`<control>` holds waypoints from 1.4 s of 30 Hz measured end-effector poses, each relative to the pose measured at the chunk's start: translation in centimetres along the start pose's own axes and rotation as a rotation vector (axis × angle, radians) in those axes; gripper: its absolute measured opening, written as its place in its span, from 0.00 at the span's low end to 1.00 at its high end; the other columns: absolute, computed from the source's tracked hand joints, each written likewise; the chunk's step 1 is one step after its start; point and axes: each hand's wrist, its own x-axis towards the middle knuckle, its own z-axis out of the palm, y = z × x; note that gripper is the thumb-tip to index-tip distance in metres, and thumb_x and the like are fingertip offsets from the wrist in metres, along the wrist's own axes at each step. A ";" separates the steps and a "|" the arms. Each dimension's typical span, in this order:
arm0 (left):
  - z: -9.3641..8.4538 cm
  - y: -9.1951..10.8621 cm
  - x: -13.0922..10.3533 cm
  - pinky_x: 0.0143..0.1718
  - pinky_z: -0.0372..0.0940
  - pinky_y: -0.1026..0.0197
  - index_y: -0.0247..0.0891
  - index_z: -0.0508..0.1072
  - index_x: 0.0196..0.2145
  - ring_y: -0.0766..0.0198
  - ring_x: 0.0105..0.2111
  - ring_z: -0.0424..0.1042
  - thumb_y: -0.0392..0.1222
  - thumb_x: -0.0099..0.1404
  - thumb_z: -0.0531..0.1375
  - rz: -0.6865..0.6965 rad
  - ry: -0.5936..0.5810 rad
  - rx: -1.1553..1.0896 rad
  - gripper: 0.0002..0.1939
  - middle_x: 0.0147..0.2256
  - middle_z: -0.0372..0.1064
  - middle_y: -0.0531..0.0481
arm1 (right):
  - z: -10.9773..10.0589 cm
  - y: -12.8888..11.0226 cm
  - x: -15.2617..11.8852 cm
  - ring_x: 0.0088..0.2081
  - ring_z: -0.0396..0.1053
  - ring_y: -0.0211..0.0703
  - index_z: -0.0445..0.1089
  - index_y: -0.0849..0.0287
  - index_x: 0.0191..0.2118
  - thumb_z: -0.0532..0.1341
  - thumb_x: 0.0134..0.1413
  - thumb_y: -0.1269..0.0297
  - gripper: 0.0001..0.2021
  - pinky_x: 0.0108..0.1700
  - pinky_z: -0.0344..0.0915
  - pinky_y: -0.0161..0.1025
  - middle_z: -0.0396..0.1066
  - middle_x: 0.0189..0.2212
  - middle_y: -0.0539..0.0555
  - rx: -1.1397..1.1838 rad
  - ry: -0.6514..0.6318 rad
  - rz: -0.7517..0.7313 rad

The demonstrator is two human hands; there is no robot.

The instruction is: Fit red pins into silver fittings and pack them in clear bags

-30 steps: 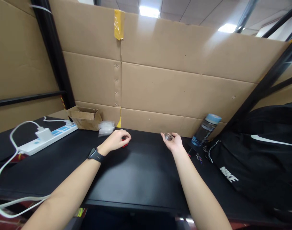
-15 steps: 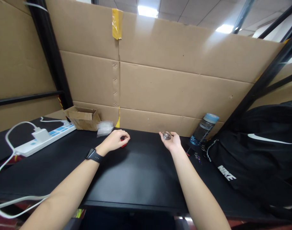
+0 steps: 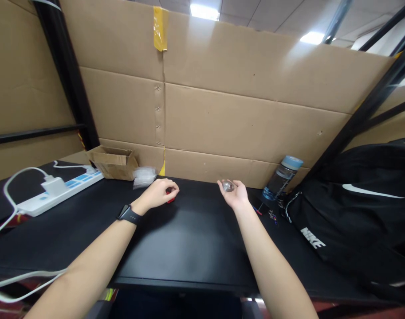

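My left hand (image 3: 157,195), with a dark watch (image 3: 125,212) on its wrist, is closed just above the black tabletop toward the back. A small red thing (image 3: 171,195) shows under its curled fingers; its kind is mostly hidden. To the right, my right hand (image 3: 237,195) is turned palm up, its fingers and thumb around a small round, clear and silvery thing (image 3: 228,185). I cannot make out what that round thing is. The two hands are well apart.
Behind the black table (image 3: 182,248) stands a cardboard wall (image 3: 222,119). On the left lie a white power strip (image 3: 72,192), an open cardboard box (image 3: 112,164) and a clear plastic packet (image 3: 144,177). On the right are a water bottle (image 3: 280,179), keys (image 3: 273,216) and a black bag (image 3: 348,221).
The round thing in my right hand has tilted, showing more of its face. My left hand keeps its place over the red thing. The whole view has shifted slightly.
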 end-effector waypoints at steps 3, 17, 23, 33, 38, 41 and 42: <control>0.0 0.1 0.0 0.37 0.62 0.63 0.39 0.78 0.32 0.63 0.32 0.73 0.37 0.65 0.59 -0.003 -0.004 -0.005 0.07 0.30 0.77 0.52 | 0.3 0.2 -0.2 0.37 0.74 0.44 0.62 0.57 0.37 0.52 0.60 0.70 0.03 0.39 0.81 0.48 0.70 0.33 0.54 0.006 -0.021 0.034; 0.2 -0.1 -0.1 0.37 0.62 0.62 0.39 0.78 0.33 0.63 0.32 0.73 0.39 0.66 0.58 -0.017 -0.013 -0.009 0.09 0.31 0.77 0.51 | 0.5 0.5 -0.4 0.36 0.74 0.41 0.63 0.58 0.35 0.53 0.56 0.75 0.06 0.40 0.81 0.44 0.70 0.32 0.52 -0.010 0.015 -0.005; 0.3 -0.2 -0.2 0.37 0.62 0.62 0.39 0.79 0.33 0.63 0.31 0.73 0.40 0.67 0.58 -0.023 -0.032 -0.012 0.10 0.30 0.76 0.51 | 0.0 1.1 -0.3 0.30 0.71 0.38 0.61 0.57 0.32 0.51 0.54 0.79 0.09 0.36 0.81 0.44 0.65 0.25 0.49 -0.042 0.110 0.045; 0.1 0.0 -0.2 0.37 0.62 0.62 0.39 0.78 0.33 0.63 0.31 0.73 0.41 0.67 0.57 -0.019 -0.028 -0.009 0.10 0.30 0.76 0.51 | 0.6 1.6 -0.9 0.33 0.74 0.41 0.64 0.59 0.34 0.55 0.57 0.78 0.06 0.39 0.81 0.43 0.70 0.30 0.53 -0.078 0.033 0.053; 0.1 0.1 -0.2 0.37 0.63 0.62 0.39 0.79 0.33 0.63 0.32 0.73 0.41 0.67 0.57 -0.013 -0.017 -0.004 0.10 0.31 0.77 0.50 | -0.3 2.0 0.0 0.28 0.71 0.37 0.61 0.58 0.33 0.52 0.56 0.82 0.11 0.36 0.82 0.43 0.67 0.26 0.49 -0.106 0.073 0.071; 0.0 0.1 -0.1 0.37 0.63 0.62 0.39 0.78 0.33 0.62 0.31 0.73 0.40 0.66 0.57 -0.008 -0.016 -0.008 0.09 0.30 0.77 0.51 | 0.0 1.8 -0.4 0.30 0.73 0.37 0.62 0.59 0.33 0.53 0.57 0.84 0.12 0.40 0.81 0.43 0.68 0.27 0.49 -0.104 0.018 0.049; 0.0 0.2 -0.1 0.37 0.63 0.62 0.39 0.78 0.32 0.62 0.31 0.73 0.40 0.66 0.58 -0.004 -0.014 -0.010 0.09 0.30 0.77 0.51 | 0.2 1.8 -0.6 0.31 0.74 0.37 0.63 0.59 0.34 0.53 0.57 0.84 0.12 0.41 0.81 0.43 0.69 0.28 0.49 -0.100 -0.011 0.035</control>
